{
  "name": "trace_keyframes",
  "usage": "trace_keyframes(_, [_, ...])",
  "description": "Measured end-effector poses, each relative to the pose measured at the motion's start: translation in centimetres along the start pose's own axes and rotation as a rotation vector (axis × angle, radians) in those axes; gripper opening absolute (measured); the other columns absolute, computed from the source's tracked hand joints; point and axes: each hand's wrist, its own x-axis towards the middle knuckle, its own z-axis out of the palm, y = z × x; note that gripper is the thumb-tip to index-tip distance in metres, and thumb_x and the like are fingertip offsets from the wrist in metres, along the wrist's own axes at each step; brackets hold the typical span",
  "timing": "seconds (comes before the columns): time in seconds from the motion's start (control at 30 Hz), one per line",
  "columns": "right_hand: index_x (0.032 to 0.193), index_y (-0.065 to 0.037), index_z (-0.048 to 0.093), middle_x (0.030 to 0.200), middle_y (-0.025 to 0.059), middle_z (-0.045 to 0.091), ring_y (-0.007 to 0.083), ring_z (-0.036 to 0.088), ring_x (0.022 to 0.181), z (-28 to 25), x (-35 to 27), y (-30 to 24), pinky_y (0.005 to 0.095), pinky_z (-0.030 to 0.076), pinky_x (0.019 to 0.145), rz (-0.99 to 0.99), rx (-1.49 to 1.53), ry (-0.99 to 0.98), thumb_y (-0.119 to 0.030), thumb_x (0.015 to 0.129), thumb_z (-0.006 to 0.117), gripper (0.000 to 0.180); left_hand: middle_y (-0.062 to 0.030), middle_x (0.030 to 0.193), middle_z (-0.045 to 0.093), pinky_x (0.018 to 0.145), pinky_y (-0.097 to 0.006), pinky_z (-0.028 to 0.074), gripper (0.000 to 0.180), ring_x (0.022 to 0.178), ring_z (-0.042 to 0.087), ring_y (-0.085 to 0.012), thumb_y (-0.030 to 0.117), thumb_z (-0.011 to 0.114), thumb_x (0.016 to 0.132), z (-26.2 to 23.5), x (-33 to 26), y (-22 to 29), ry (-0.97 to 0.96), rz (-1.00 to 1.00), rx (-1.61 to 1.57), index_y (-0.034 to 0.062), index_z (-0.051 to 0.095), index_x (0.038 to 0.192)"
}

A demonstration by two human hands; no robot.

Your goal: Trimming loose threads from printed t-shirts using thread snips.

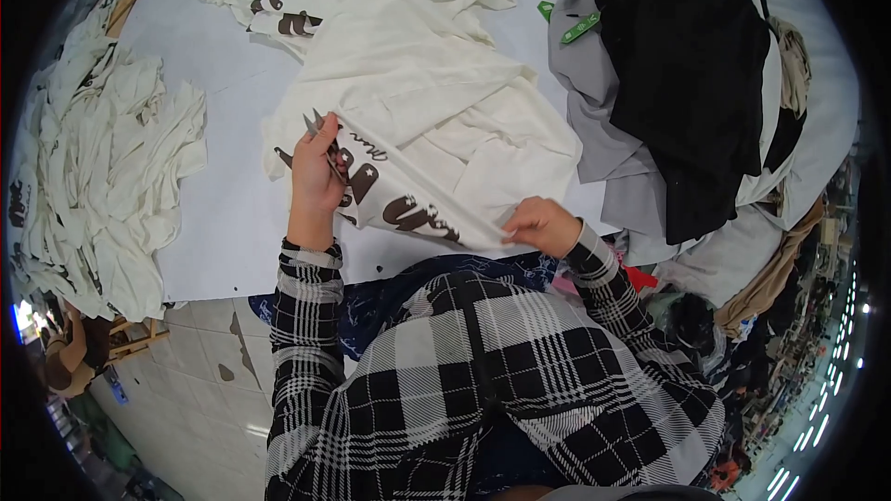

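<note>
Two hands stretched the printed edge of a cream garment near the table's near edge.

The left hand (316, 176) was curled shut around a small pair of metal snips (320, 134), whose points stuck up past the fingertips, and the same fingers pinched the cream garment (436, 121) by its dark brown lettering. The right hand (543, 225) had its fingers closed narrowly on the garment's hem, just above the near edge of the white table (223, 213), so the cloth ran taut between the two hands. The rest of the garment lay bunched toward the middle of the table. A heap of cream garments (102, 176) sat at the left edge, and a pile of grey and black clothes (668, 83) covered the right side. Both forearms wore black-and-white plaid sleeves (306, 315).
</note>
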Motion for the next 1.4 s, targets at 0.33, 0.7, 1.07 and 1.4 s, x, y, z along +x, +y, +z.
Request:
trace_keyframes(0.33, [0.112, 0.007, 0.052, 0.108, 0.0165, 0.058, 0.0235, 0.056, 0.101, 0.6, 6.6, -1.9, 0.0345, 0.044, 0.091, 0.256, 0.825, 0.086, -0.027, 0.092, 0.047, 0.040, -0.0062, 0.092, 0.064, 0.073, -0.027, 0.050, 0.021, 0.081, 0.061, -0.0151, 0.020, 0.051, 0.090, -0.9, -0.8, -0.6, -0.286, -0.078, -0.202, 0.0014, 0.057, 0.097])
trace_keyframes(0.7, [0.115, 0.009, 0.044, 0.104, 0.0246, 0.056, 0.0343, 0.057, 0.096, -1.2, 13.8, -6.5, 0.0471, 0.044, 0.089, 0.467, 1.464, -0.063, -0.051, 0.084, 0.049, 0.068, -0.0044, 0.094, 0.060, 0.069, -0.023, 0.045, 0.017, 0.078, 0.057, -0.0100, 0.012, 0.057, 0.084, 0.1, -3.9, 0.7, -0.425, -0.053, -0.010, -0.0017, 0.059, 0.092])
trace_keyframes(1.07, [0.122, -0.001, 0.042, 0.121, 0.0184, 0.050, 0.0306, 0.048, 0.114, -1.4, 11.4, -7.1, 0.0478, 0.037, 0.097, -0.108, 1.884, 0.111, -0.034, 0.091, 0.042, 0.045, 0.0014, 0.080, 0.047, 0.049, -0.016, 0.031, 0.033, 0.057, 0.039, -0.0028, 0.007, 0.075, 0.066, 4.7, -7.4, -0.2, -0.344, 0.452, 0.690, 0.0026, 0.057, 0.094])
trace_keyframes(1.4, [0.130, 0.001, 0.030, 0.128, 0.0157, 0.043, 0.0277, 0.046, 0.116, -0.7, 10.4, -4.9, 0.0402, 0.038, 0.099, -0.038, 1.610, 0.267, 0.008, 0.079, 0.040, 0.052, 0.0007, 0.076, 0.052, 0.055, -0.015, 0.038, 0.041, 0.062, 0.043, -0.0021, 0.001, 0.066, 0.074, 6.2, -6.4, -2.9, -0.269, 0.279, 0.479, 0.0012, 0.048, 0.111])
